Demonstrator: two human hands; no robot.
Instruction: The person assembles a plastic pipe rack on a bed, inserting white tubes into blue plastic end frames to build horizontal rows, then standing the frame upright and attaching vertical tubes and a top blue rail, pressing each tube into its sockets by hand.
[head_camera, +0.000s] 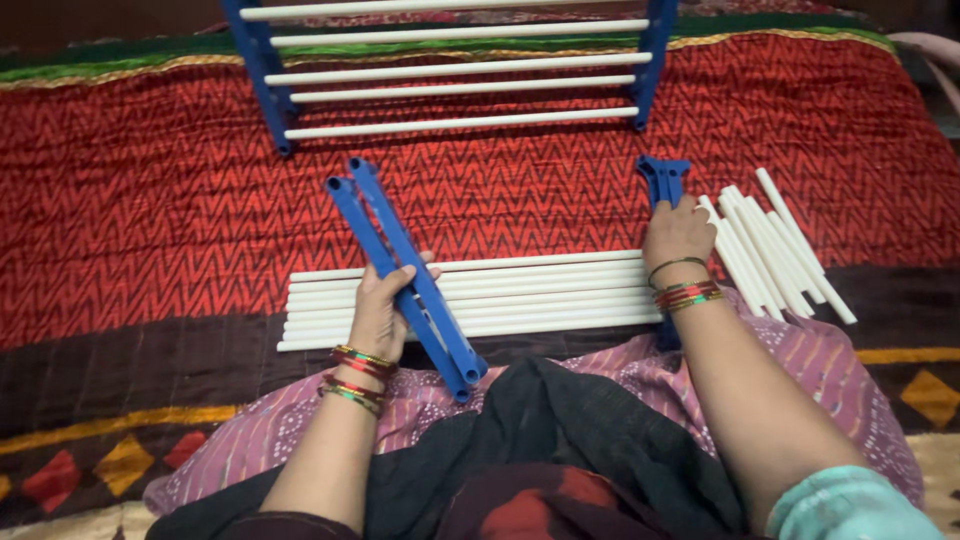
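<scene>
My left hand (383, 305) grips a long blue plastic side bar (385, 245) that slants from upper left down toward my lap. On the right, my right hand (678, 233) is closed over a second blue side bar (662, 178), which stands nearly straight and is mostly hidden under the hand and wrist. Between the two bars lie several white rods (545, 290) side by side across the red bedspread. Both wrists wear coloured bangles.
A partly built blue rack with white rungs (455, 70) lies at the far side of the red quilted bedspread (150, 200). A loose pile of shorter white rods (775, 245) sits right of my right hand. My lap, in purple and black cloth, fills the near edge.
</scene>
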